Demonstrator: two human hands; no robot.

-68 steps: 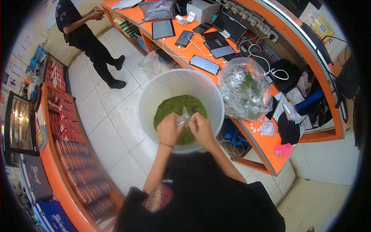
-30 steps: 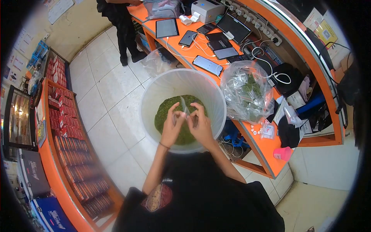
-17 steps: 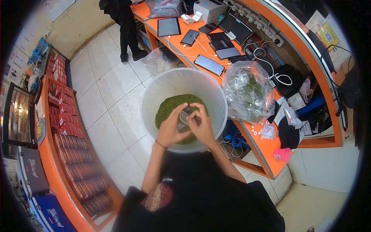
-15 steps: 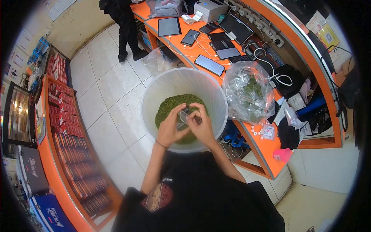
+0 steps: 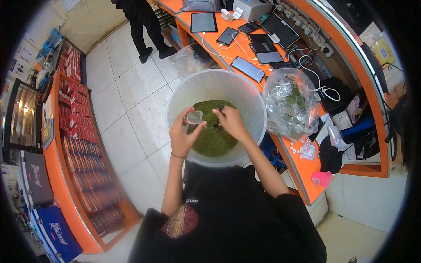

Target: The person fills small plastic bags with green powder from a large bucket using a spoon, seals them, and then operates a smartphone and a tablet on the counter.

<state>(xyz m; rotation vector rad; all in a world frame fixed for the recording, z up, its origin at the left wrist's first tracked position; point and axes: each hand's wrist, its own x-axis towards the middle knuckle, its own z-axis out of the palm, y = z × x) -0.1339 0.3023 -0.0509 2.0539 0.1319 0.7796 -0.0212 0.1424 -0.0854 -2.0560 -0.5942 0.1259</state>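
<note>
A large translucent plastic bucket stands before me, its bottom covered with finely chopped green dried leaves. My left hand holds a small clear plastic bag by its sides, its mouth spread, over the left part of the leaves. Inside the bucket to the right, my right hand is closed, fingers pointing down close over the leaves. Something small and dark shows at its fingertips; I cannot tell what kind of tool it is.
Right of the bucket, a big clear bag of small filled bags sits on the orange counter, beside phones, a tablet, cables and a pink cup. A person in dark clothes stands behind. Shelves line the left.
My hands have moved apart: the left went left with the clear bag, its mouth now wider, and the right let go of the bag and lowered towards the leaves. The camera view shifted slightly.
</note>
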